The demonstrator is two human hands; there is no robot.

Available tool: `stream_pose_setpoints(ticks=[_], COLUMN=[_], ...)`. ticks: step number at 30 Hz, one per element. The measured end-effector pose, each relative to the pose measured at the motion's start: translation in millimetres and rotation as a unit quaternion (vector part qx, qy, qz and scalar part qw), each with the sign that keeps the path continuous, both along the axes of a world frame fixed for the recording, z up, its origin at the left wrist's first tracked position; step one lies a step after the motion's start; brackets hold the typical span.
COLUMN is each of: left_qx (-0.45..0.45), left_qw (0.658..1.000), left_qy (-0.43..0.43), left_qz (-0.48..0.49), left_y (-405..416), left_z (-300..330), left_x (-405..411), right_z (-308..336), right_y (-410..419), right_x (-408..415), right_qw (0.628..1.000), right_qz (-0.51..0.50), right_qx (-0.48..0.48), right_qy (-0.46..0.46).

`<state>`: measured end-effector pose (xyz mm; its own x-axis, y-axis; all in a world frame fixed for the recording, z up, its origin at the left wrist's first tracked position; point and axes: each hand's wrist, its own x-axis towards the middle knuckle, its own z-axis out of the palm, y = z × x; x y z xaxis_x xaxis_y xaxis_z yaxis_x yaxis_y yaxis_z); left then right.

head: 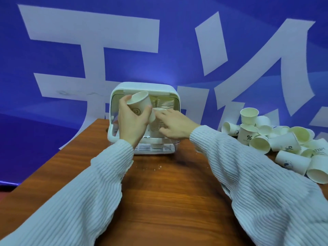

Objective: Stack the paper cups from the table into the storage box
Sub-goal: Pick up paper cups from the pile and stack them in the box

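Note:
A white storage box (142,87) stands at the far edge of the wooden table (165,189), its open front facing me. Inside it, stacked paper cups (166,103) show as a ribbed column at the back. My left hand (132,121) grips a white paper cup (139,103) with a smiley print, tilted, in front of the box opening. My right hand (174,126) holds a stack of cups (155,129) standing in the box's front, fingers round its upper part. A heap of loose paper cups (276,139) lies on the table at the right.
A blue banner with large white characters (92,50) hangs behind the table. The box has a slotted white tray (153,149) at its base and a handle (111,134) on its left side. Small crumbs (159,166) dot the wood near the box.

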<state>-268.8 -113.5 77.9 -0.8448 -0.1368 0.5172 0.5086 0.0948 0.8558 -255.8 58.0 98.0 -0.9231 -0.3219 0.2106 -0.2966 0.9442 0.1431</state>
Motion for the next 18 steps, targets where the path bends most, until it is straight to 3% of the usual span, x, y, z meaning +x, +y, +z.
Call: stream_pose_setpoints(ticks=[3, 6, 11, 18], left_qx=[0.002, -0.012, -0.183, -0.170], left_qw=[1.000, 0.999, 0.980, 0.980], left_qy=[0.017, 0.043, 0.078, 0.097], left_qz=[0.003, -0.006, -0.011, 0.016], left_y=[5, 13, 30, 35], left_z=[15, 26, 20, 23], left_x=[-6, -18, -34, -37], right_z=[-4, -11, -22, -28], right_y=[5, 21, 43, 57], right_x=[3, 12, 35, 50], right_qw=[0.984, 0.931, 0.923, 0.915], right_qz=[-0.002, -0.056, -0.087, -0.106], right_qx=[-0.153, -0.325, -0.348, -0.363], right_qy=[0.087, 0.155, 0.142, 0.141])
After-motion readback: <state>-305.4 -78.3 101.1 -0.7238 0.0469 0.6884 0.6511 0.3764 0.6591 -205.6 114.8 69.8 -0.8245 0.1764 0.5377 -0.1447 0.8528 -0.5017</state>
